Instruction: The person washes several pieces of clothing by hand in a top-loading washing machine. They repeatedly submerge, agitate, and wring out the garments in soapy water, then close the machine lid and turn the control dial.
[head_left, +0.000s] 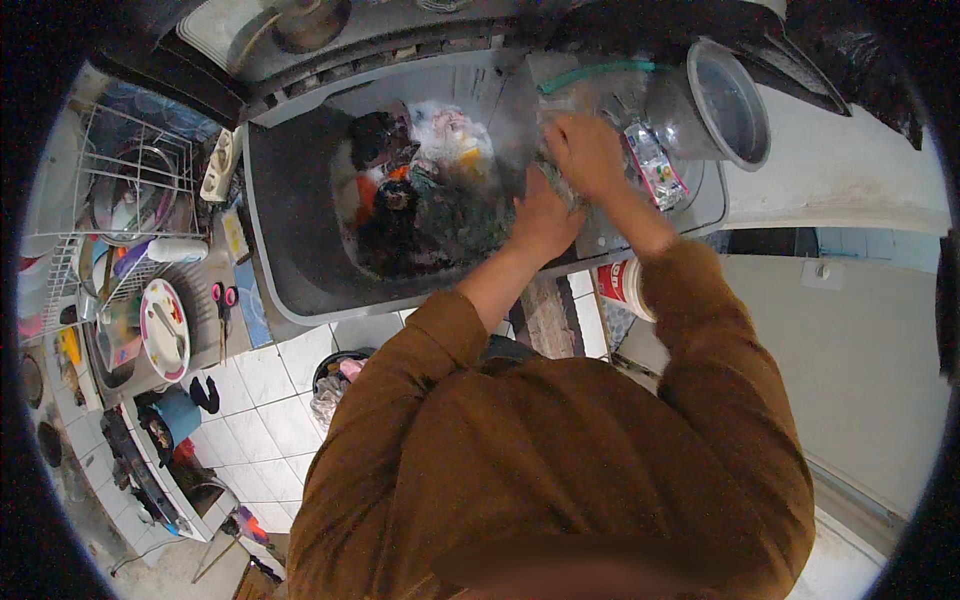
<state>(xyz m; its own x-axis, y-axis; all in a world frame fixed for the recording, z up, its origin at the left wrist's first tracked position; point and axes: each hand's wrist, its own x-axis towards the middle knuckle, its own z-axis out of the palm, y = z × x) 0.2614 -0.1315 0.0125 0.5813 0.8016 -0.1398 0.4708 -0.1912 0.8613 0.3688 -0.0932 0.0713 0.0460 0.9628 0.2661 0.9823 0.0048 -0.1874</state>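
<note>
A grey-green cloth is bunched between my two hands on the right-hand shelf of a grey laundry sink. My left hand grips its near end. My right hand is closed over the far end, its fingers curled and partly hidden. Left of my hands, the basin holds a heap of wet clothes, dark, grey-green and orange, with white suds on the far part. Just right of my right hand lies a shiny printed packet.
A tilted grey basin stands at the sink's right end. Behind my hands runs a green hose. At left are a wire dish rack, scissors and a plate. A red-and-white bucket stands below the sink.
</note>
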